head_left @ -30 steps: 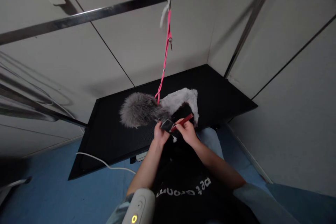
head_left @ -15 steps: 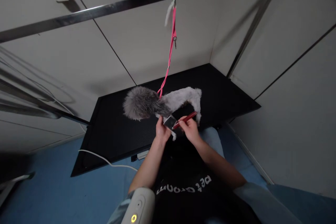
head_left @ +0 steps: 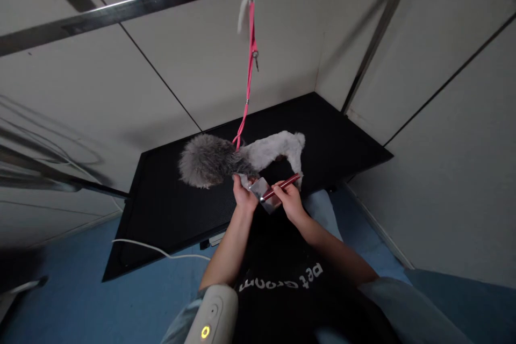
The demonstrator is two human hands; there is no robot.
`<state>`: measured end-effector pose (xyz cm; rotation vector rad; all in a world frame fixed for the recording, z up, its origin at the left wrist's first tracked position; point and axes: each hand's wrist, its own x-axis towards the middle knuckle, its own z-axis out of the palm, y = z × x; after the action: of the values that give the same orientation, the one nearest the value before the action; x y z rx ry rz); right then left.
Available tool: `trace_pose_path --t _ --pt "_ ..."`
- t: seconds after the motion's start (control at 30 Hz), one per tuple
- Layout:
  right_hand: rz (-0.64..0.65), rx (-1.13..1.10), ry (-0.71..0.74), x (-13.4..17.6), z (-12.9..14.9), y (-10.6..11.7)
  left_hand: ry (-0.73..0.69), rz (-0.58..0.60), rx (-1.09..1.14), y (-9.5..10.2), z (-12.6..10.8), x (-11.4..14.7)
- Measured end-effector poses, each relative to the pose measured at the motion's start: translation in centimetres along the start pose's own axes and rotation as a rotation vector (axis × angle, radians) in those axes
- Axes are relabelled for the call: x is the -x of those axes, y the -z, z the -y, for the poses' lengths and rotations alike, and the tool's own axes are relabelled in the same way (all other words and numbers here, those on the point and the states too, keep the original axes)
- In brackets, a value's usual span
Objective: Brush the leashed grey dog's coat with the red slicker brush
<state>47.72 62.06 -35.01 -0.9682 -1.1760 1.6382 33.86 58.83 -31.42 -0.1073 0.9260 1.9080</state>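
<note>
A small dog [head_left: 270, 149] with a fluffy grey head and short white body fur stands on a black grooming table [head_left: 169, 215], its head to the left. My right hand [head_left: 289, 201] is closed round the red handle of a slicker brush [head_left: 282, 185]. The brush's flat silver head lies between my two hands, close to the dog's front leg. My left hand [head_left: 245, 196] holds the dog's front leg near the chest, thumb up; its other fingers are partly hidden. Around the dog's neck runs a pink grooming loop [head_left: 246, 105].
The loop hangs from a metal bar [head_left: 161, 0] tied with a white strip. A pale cable [head_left: 161, 250] crosses the table's front left corner. A light device with a yellow-lit ring [head_left: 213, 312] sits at my left upper arm. White walls stand behind and right.
The brush head has tilted, showing more of its flat face. The white paw seen below it is now out of sight. The whole view has shifted slightly; both hands keep their hold.
</note>
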Motion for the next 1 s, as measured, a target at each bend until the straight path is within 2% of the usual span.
trace_pose_path --t 0.1,0.23,0.37,0.5,0.63,0.73,0.87,0.93,1.0 --pt "-0.129 -0.026 0.000 -0.1 -0.5 0.5 -0.003 0.014 0.108 -0.5 0.3 -0.1" --pt "-0.081 -0.086 -0.066 -0.4 -0.8 1.1 0.004 0.058 0.099 -0.5 0.7 0.1" --pt "-0.201 -0.097 -0.055 -0.7 -0.9 0.9 0.015 0.054 0.037 0.0 1.1 -0.2" --pt "-0.089 -0.091 -0.122 -1.3 -0.9 0.5 -0.023 0.023 0.033 0.3 1.3 -0.6" --pt "-0.221 0.017 -0.047 -1.9 -1.2 1.9 -0.007 0.055 0.010 0.5 1.4 -0.8" --pt "-0.124 0.068 0.018 -1.7 -1.3 2.5 -0.020 0.009 -0.012 0.5 1.3 -0.5" --pt "-0.167 0.067 0.146 -1.5 -0.3 1.6 0.026 -0.077 -0.082 0.3 1.3 0.5" --pt "-0.079 0.028 0.208 -2.1 0.7 0.9 0.018 -0.117 -0.148 0.0 1.3 1.0" --pt "-0.006 0.001 0.210 -3.1 1.7 0.2 -0.026 -0.149 -0.220 -0.4 1.3 1.3"
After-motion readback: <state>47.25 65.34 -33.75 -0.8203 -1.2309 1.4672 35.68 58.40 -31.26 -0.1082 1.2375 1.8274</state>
